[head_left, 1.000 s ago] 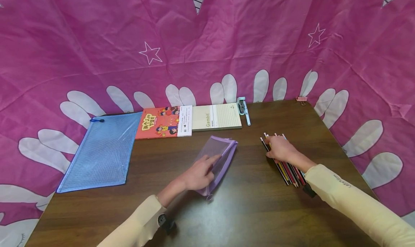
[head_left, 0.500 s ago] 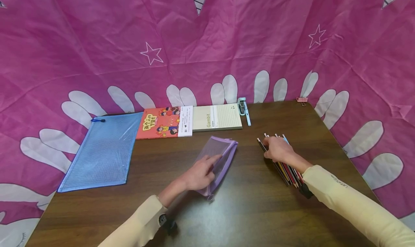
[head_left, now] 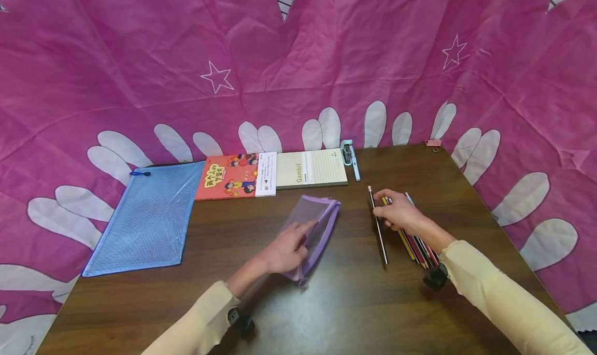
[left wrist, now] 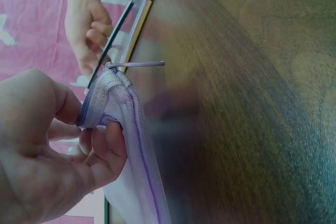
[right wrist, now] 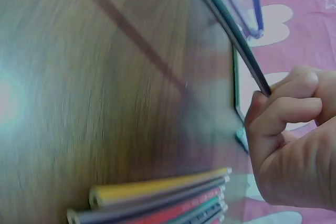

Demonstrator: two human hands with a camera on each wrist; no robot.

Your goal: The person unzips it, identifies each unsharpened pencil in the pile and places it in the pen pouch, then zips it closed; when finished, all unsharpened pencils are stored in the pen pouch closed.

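Clock taken from the head view, 12 at the far edge of the desk (head_left: 354,318).

Right hand (head_left: 397,211): grip narrow, one dark pencil (head_left: 378,230) pinched near its white-tipped end. Shadow in the right wrist view suggested the pencil was clear of the desk. Its long axis ran about 11:30 to 5:30, white tip far.

Left hand (head_left: 285,249): thumb and fingers pinched the purple pouch (head_left: 319,242), whose near-side trim ran 1 to 7. Could not tell how wide its mouth stood.

Key relation, as judged: pouch lay between 8 and 9 o'clock from the right hand, near but apart; the two long axes were skewed, so some turn of the pencil seemed called for. Other pencils (head_left: 416,247) lay at about 4 o'clock from the held one, right hand nearer.

Writing: notebook (head_left: 326,168), 12 o'clock from the pouch, read "Gambit" sideways; finer print illegible. Book (head_left: 238,176), at 10, showed "两个人的" on its cover; the second title line was uncertain, band text too small. Markings on the pencils too blurred to read.
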